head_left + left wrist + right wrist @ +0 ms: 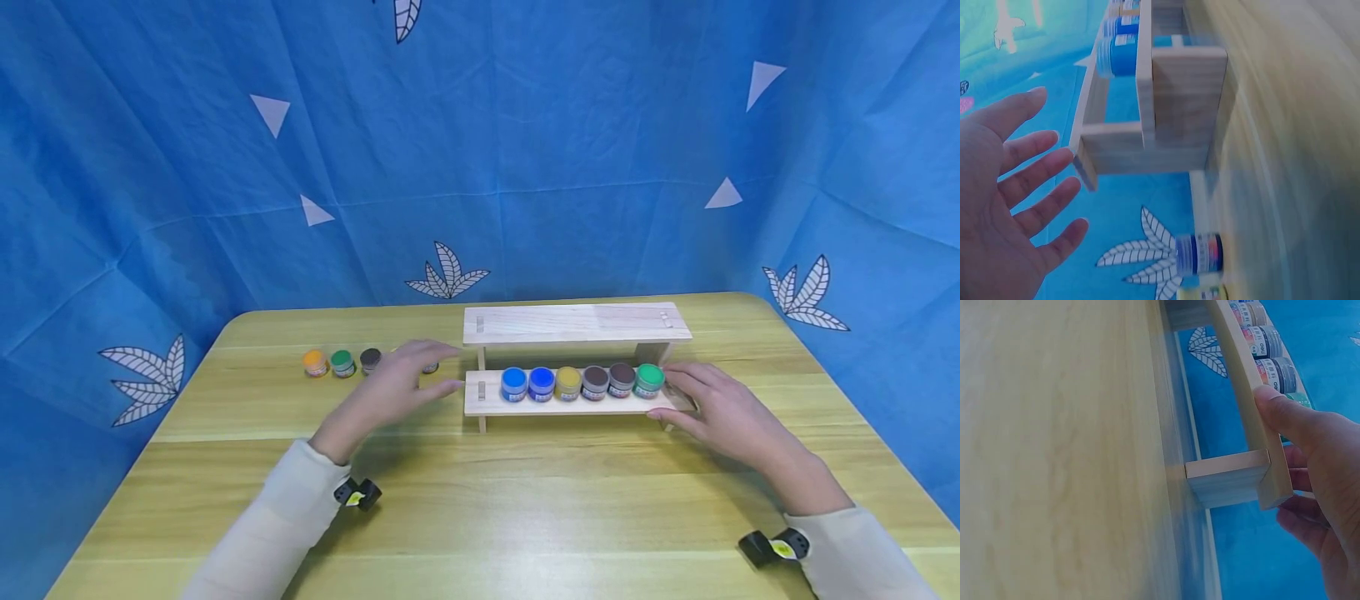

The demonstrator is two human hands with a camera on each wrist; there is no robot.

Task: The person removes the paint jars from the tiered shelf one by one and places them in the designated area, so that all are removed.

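A two-tier wooden rack (570, 323) stands on the table. Along its lower step is a row of small paint jars: light blue (513, 383), dark blue (542, 383), yellow (568, 383), two brown, and green (649, 379) at the right end. My right hand (720, 410) grips the right end of that step, thumb on its front edge and fingers behind, close beside the green jar. Off the rack's left end, my left hand (401, 383) hovers with fingers spread, holding nothing. In the left wrist view, a gap separates its fingertips from the rack (1188, 97).
More jars line the table at the left: orange (315, 362), green (342, 363) and black (371, 360); my left hand partly hides others. A purple-blue jar (1199, 254) shows in the left wrist view. Behind the table hangs a blue patterned cloth (525, 167).
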